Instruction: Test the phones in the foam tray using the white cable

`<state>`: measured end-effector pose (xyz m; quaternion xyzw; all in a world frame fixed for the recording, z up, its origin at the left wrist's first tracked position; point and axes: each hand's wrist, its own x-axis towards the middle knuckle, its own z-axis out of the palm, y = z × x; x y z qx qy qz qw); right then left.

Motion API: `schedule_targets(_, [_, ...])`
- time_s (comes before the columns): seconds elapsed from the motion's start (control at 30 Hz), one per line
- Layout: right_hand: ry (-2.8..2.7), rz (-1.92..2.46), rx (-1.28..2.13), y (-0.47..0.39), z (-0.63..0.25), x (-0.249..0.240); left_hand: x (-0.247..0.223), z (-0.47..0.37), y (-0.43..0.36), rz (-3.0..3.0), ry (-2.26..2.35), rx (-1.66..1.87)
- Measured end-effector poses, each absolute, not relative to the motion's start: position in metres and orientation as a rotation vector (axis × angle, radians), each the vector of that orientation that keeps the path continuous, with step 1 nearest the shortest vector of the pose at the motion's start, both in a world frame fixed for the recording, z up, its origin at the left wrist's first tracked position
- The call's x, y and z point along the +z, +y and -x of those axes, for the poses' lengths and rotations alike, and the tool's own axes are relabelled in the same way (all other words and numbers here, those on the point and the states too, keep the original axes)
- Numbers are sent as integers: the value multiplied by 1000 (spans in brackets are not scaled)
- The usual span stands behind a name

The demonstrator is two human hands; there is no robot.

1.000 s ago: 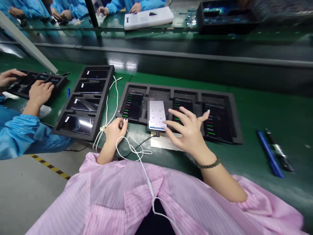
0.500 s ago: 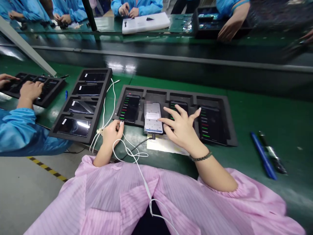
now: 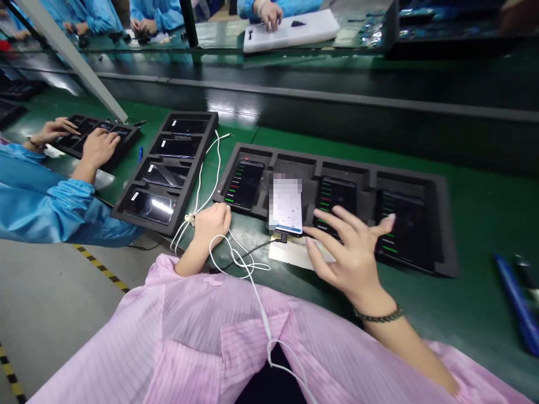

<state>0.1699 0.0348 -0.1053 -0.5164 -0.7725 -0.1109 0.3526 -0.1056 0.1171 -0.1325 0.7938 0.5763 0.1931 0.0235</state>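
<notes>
A black foam tray (image 3: 446,224) holds several smartphones in its compartments. The leftmost phone (image 3: 245,185) shows a dark screen with green and red text lines. Beside it a phone with a lit white screen (image 3: 288,210) has a black angled cable (image 3: 269,242) plugged into its lower edge. My left hand (image 3: 209,225) is closed at the tray's lower left corner, pinching the plug end of a white cable (image 3: 252,283) close to the leftmost phone. With fingers spread, my right hand (image 3: 351,255) hovers over the tray's lower edge, its index fingertip near the lit phone's lower right corner.
Left of my tray stands another foam tray (image 3: 179,188) of dark phones, with a white cable along it. A co-worker's hands (image 3: 99,148) are over a further tray. Paper (image 3: 290,255) lies below the lit phone; a blue pen (image 3: 516,306) lies right. A raised ledge runs behind.
The view has shifted, so the trays appear farther right. My right hand has drawn down from the lit screen toward its lower corner. The pop-up box on that screen is gone.
</notes>
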Motion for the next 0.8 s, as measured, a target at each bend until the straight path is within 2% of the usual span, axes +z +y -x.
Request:
schedule_targets(0.13, [-1982, 1169, -74, 17, -159, -113, -132, 104, 119, -2429, 1798, 613])
schedule_targets(0.4, [-1648, 1660, 496, 15, -142, -116, -125, 102, 118, -2133, 1852, 548])
schedule_targets(0.57, [-1482, 1728, 853, 28, -133, -112, -114, 96, 114, -1874, 1870, 498])
schedule_targets(0.8, [-1223, 1750, 1123, 36, -124, -104, -96, 91, 109, -1846, 2008, 369])
